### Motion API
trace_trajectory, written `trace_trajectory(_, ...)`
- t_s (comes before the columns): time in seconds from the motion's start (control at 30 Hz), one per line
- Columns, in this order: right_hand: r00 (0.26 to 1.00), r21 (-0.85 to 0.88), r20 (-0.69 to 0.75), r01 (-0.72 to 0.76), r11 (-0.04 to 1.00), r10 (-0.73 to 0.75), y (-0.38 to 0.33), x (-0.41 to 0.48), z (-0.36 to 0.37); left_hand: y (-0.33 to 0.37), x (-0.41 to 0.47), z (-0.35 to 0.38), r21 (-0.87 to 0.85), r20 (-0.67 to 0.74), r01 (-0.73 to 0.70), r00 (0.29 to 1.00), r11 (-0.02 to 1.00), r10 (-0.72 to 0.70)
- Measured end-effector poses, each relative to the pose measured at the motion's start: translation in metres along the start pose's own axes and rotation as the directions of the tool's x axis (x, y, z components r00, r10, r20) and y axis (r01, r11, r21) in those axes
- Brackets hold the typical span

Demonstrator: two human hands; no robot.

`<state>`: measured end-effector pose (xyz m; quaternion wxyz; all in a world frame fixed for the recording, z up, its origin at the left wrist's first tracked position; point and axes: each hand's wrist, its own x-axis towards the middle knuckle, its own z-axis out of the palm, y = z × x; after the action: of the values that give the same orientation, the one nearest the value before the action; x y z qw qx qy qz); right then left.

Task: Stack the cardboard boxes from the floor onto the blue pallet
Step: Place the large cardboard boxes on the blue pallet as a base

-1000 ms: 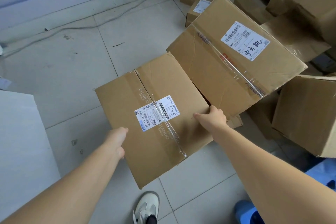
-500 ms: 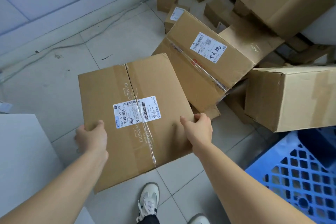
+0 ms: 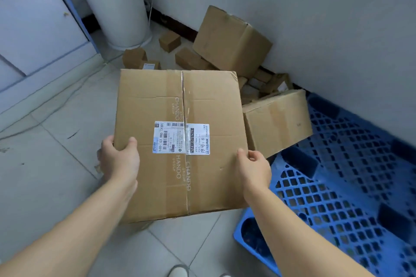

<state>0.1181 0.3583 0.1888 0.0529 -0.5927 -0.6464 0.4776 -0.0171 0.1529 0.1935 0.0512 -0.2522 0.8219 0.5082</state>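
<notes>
At its left edge, the left hand (image 3: pixel 119 161) grips the cardboard box (image 3: pixel 180 101). Brown, taped along the middle, with a white label (image 3: pixel 181 138), it hangs over floor tiles (image 3: pixel 56 175). The right hand (image 3: pixel 255 170) grips the right edge, with the blue pallet (image 3: pixel 351 186) just beyond.

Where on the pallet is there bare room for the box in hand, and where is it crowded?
The blue pallet has bare grid from its near corner along the wall, right of the carried box. Only its far end is taken, by a tilted box. Beyond that, the pile of boxes against the wall is crowded.
</notes>
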Motion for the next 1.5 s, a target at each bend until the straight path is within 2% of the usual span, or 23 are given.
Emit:
trace_trajectory(0.27, 0.963, 0.186, -0.187, -0.157, 0.970, 0.192, 0.023, 0.017, -0.110, 0.048, -0.077, 0.081, 0.082, 0.303, -0.190, 0.940, 0.978, 0.157)
trace_trajectory(0.4, 0.915, 0.268, -0.256, -0.241, 0.933, 0.311, 0.051, 0.024, -0.154, 0.056, -0.116, 0.125, 0.074, 0.469, -0.292, 0.854, 0.954, 0.225)
trace_trajectory(0.67, 0.774, 0.447, -0.362, -0.344, 0.825, 0.519, 0.128, 0.050, -0.222, 0.046, -0.194, 0.215, 0.200, 0.709, -0.461, 0.677, 0.865, 0.197)
trace_trajectory(0.87, 0.663, 0.619, -0.328, -0.388, 0.683, 0.673, 0.186, 0.072, -0.247, 0.044, -0.259, 0.283, 0.269, 0.809, -0.648, 0.553, 0.713, 0.198)
trace_trajectory(1.0, 0.608, 0.692, -0.251, -0.431, 0.579, 0.753, 0.212, 0.087, -0.255, 0.050, -0.301, 0.327, 0.273, 0.861, -0.757, 0.468, 0.594, 0.200)
trace_trajectory(1.23, 0.585, 0.743, -0.170, -0.452, 0.493, 0.793, 0.238, 0.120, -0.263, 0.047, -0.345, 0.383, 0.335, 0.893, -0.884, 0.408, 0.326, 0.189)
trace_trajectory(1.5, 0.552, 0.803, -0.093, -0.451, 0.390, 0.829, 0.268, 0.153, -0.245, 0.014, -0.347, 0.442, 0.310, 0.926, -0.926, 0.345, 0.214, 0.152)
